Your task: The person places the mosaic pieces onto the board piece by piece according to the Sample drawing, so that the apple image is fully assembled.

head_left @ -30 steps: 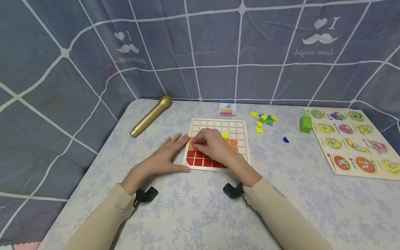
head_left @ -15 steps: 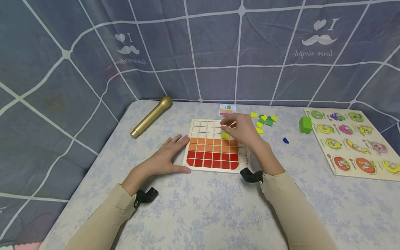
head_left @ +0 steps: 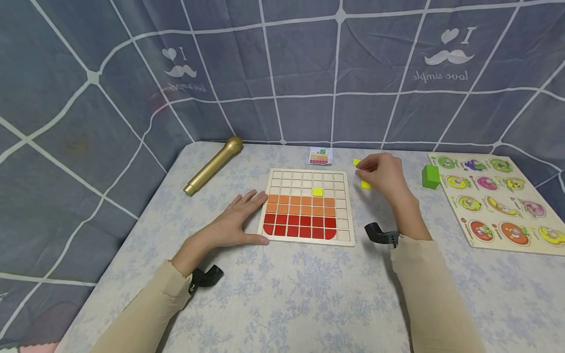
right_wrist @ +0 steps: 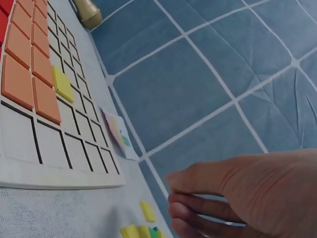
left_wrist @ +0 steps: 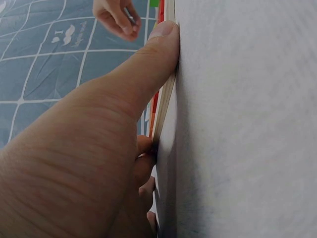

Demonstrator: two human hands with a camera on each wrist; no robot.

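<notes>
Inspection runs from the left edge of the table [head_left: 282, 304], which carries a pale floral cloth. A gold cylindrical toy microphone [head_left: 214, 164] lies at the far left, well apart from the work. The left hand [head_left: 229, 223] lies flat with straight fingers, its thumb pressed along the left edge of the square wooden grid board [head_left: 345, 215]; the left wrist view confirms thumb contact with the board's rim, and nothing is held. On the board the two lowest rows carry red tiles, the next two carry orange tiles, and a single yellow square tile [head_left: 318, 191] sits in the row above them; the remaining cells are bare. A small printed pattern card [head_left: 320, 155] lies just beyond the board's far edge.

To the right of the board, the right hand [head_left: 383, 171] hovers over the loose pile of yellow and green tiles [head_left: 365, 184], fingers curled downward. Whether it has a tile pinched cannot be told: the fingertips are hidden in the head view and cut off in the right wrist view.

Further right stand a green block [head_left: 430, 176] and a wooden fruit puzzle board [head_left: 494, 201].

Risks, as judged: the tiles are small and thin, so a shallow pinch could drop one or scatter its neighbours. Should the left hand lift, the board could slide and unseat seated tiles.
</notes>
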